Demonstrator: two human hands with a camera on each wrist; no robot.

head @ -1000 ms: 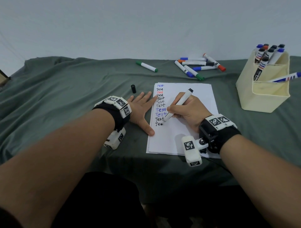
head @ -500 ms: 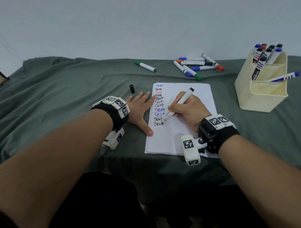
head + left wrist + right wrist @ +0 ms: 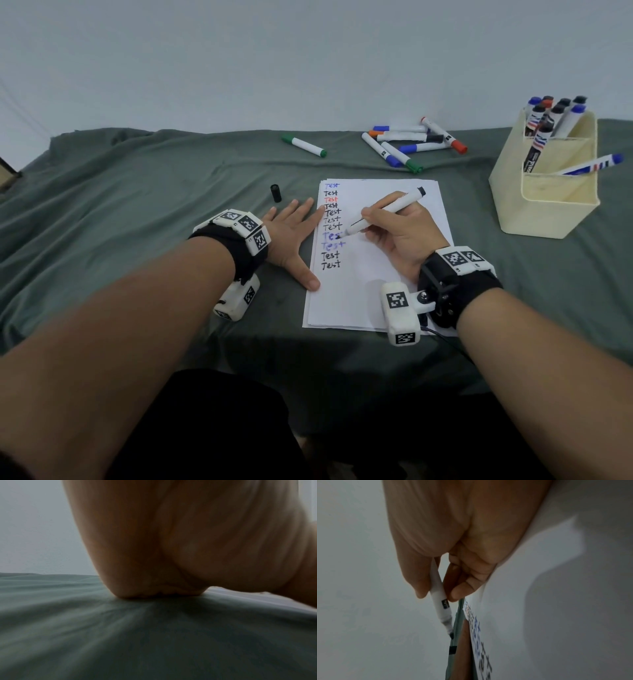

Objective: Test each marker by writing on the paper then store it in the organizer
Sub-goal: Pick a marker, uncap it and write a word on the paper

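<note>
My right hand [image 3: 394,229] grips an uncapped white marker with a black end [image 3: 387,211], its tip lifted just over the column of "Test" words on the white paper [image 3: 383,274]. In the right wrist view the marker [image 3: 439,599] sits pinched between thumb and fingers. My left hand [image 3: 291,236] lies flat with spread fingers on the green cloth, thumb and fingertips at the paper's left edge. The black cap [image 3: 275,193] lies just beyond that hand. The cream organizer [image 3: 548,205] at the right holds several markers. The left wrist view shows only the palm [image 3: 171,547] on cloth.
Several loose markers [image 3: 411,144] lie in a heap behind the paper, and a green-capped one [image 3: 303,145] lies apart to their left. A blue-capped marker [image 3: 592,164] leans out over the organizer's front compartment. Green cloth [image 3: 137,205] covers the table up to a pale wall.
My right hand has finished the last "Test" at the bottom of the column and lifted the marker up and away, its tip now higher beside the blue words. The left hand has stayed put.
</note>
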